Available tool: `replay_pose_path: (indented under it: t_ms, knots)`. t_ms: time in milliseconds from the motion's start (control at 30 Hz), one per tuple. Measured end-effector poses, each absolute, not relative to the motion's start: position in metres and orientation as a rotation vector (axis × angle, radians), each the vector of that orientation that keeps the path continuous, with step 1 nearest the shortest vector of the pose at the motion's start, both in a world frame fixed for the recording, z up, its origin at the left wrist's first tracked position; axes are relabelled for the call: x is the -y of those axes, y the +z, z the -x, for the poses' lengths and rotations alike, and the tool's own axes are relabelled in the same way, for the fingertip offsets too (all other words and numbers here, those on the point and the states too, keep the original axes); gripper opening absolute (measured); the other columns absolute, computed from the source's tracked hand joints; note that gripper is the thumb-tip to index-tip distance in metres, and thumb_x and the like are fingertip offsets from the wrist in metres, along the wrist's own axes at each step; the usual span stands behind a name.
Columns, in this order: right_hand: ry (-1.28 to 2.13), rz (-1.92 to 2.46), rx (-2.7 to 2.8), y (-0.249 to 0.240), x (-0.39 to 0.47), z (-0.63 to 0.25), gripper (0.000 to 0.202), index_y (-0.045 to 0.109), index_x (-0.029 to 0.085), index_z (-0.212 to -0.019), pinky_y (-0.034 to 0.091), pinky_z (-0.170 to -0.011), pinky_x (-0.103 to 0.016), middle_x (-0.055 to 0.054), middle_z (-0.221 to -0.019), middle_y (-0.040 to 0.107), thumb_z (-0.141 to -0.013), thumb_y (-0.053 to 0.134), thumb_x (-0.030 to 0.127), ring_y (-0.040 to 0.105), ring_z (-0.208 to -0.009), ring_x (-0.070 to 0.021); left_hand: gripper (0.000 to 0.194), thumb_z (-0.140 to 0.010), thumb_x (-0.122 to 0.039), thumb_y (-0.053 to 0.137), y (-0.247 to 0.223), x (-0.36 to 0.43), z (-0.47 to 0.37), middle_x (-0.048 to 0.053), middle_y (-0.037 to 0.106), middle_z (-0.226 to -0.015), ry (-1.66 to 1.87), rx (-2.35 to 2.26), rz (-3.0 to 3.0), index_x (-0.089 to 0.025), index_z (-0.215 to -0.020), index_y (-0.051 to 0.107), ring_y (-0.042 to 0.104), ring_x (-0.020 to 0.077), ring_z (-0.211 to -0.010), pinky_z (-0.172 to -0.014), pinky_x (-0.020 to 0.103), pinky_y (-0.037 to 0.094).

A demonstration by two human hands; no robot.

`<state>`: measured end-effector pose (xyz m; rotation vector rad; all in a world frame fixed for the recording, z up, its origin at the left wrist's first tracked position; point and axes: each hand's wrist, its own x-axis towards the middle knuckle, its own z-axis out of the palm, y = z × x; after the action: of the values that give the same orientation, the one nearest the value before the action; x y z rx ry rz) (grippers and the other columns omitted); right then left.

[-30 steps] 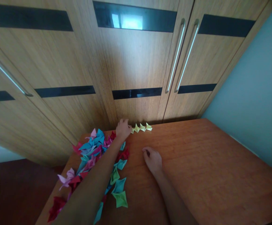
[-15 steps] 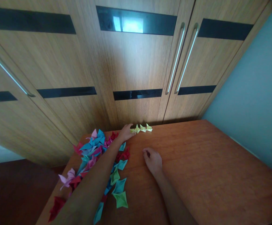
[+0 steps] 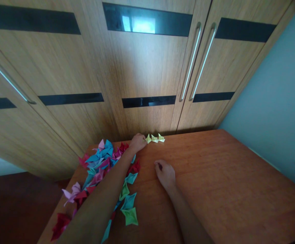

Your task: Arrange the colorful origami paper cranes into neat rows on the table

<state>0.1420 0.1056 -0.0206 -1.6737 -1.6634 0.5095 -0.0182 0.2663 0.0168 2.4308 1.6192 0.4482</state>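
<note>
At the back edge of the table, my left hand (image 3: 138,142) is closed at the left end of a short row of yellow folded papers (image 3: 155,138). Its fingers hide most of what they hold, but a bit of yellow shows at the fingertips. My right hand (image 3: 165,174) rests on the table to the right of my left forearm, curled closed, with no paper visible in it. A heap of pink, red and blue folded papers (image 3: 100,156) lies to the left, partly under my left forearm. Green and teal pieces (image 3: 130,216) lie between my arms.
The brown wooden table (image 3: 213,176) extends to the right. Behind it stands a wooden cabinet (image 3: 147,67) with metal handles and dark strips. A pale blue wall (image 3: 277,112) borders the right side.
My left hand's fingers have closed around the left end of the yellow row, where they were more spread before. My right hand has stayed put.
</note>
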Motion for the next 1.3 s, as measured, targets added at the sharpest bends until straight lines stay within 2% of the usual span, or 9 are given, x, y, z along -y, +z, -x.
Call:
replay_pose_path:
  t_ms: [167, 267, 367, 433, 567, 767, 1300]
  knots:
    - [0.512, 1.686, 1.664, -0.020, -0.105, -0.142, 0.023, 0.068, 0.026, -0.091, 0.044, -0.078, -0.023, 0.000, -0.094, 0.071, -0.086, 0.046, 0.022, 0.064, -0.086, -0.0154, 0.030, -0.091, -0.033, 0.056, 0.017, -0.266, 0.022, 0.008, 0.058, -0.119, 0.471, -1.547, -2.460, -0.017, -0.116, 0.056, 0.059, 0.0216, -0.102, -0.085, 0.043, 0.051]
    - [0.503, 1.686, 1.663, -0.021, -0.105, -0.142, 0.023, 0.068, 0.025, -0.091, 0.045, -0.078, -0.023, 0.000, -0.095, 0.071, -0.087, 0.046, 0.022, 0.064, -0.086, -0.0154, 0.030, -0.086, -0.022, 0.062, 0.018, -0.267, 0.024, 0.009, 0.057, -0.120, 0.503, -1.481, -2.473, -0.015, -0.114, 0.058, 0.057, 0.0228, -0.107, -0.091, 0.043, 0.048]
    - [0.503, 1.682, 1.668, -0.021, -0.106, -0.142, 0.023, 0.068, 0.025, -0.091, 0.045, -0.077, -0.023, 0.000, -0.094, 0.071, -0.087, 0.046, 0.022, 0.064, -0.085, -0.0155, 0.049, -0.070, -0.002, 0.062, 0.019, -0.268, 0.025, 0.010, 0.057, -0.121, 0.535, -1.415, -2.481, -0.015, -0.117, 0.058, 0.054, 0.0224, -0.113, -0.098, 0.036, 0.044]
    - [0.502, 1.677, 1.670, -0.021, -0.106, -0.142, 0.023, 0.068, 0.025, -0.091, 0.045, -0.077, -0.023, 0.000, -0.093, 0.071, -0.087, 0.046, 0.022, 0.064, -0.085, -0.0154, 0.060, -0.063, 0.002, 0.058, 0.019, -0.269, 0.024, 0.010, 0.057, -0.122, 0.549, -1.379, -2.483, -0.017, -0.120, 0.057, 0.054, 0.0222, -0.114, -0.100, 0.033, 0.043]
    - [0.499, 1.670, 1.672, -0.020, -0.105, -0.142, 0.024, 0.068, 0.026, -0.091, 0.045, -0.078, -0.023, 0.000, -0.093, 0.071, -0.085, 0.046, 0.020, 0.064, -0.086, -0.0151, 0.065, -0.056, 0.002, 0.054, 0.018, -0.271, 0.023, 0.009, 0.059, -0.120, 0.561, -1.325, -2.482, -0.016, -0.118, 0.058, 0.054, 0.0228, -0.113, -0.100, 0.033, 0.043]
    - [0.515, 1.686, 1.670, -0.019, -0.105, -0.142, 0.023, 0.068, 0.025, -0.091, 0.045, -0.078, -0.023, 0.000, -0.094, 0.071, -0.086, 0.046, 0.022, 0.064, -0.086, -0.0150, 0.064, -0.054, 0.001, 0.052, 0.018, -0.272, 0.023, 0.008, 0.060, -0.119, 0.560, -1.290, -2.470, -0.017, -0.115, 0.060, 0.055, 0.0231, -0.112, -0.099, 0.034, 0.043]
    - [0.487, 1.702, 1.687, -0.017, -0.104, -0.141, 0.023, 0.068, 0.026, -0.091, 0.045, -0.078, -0.022, 0.001, -0.094, 0.071, -0.087, 0.046, 0.021, 0.064, -0.087, -0.0149, 0.060, -0.062, -0.004, 0.055, 0.016, -0.278, 0.025, 0.009, 0.060, -0.123, 0.531, -1.330, -2.490, -0.017, -0.120, 0.058, 0.053, 0.0227, -0.116, -0.100, 0.034, 0.042]
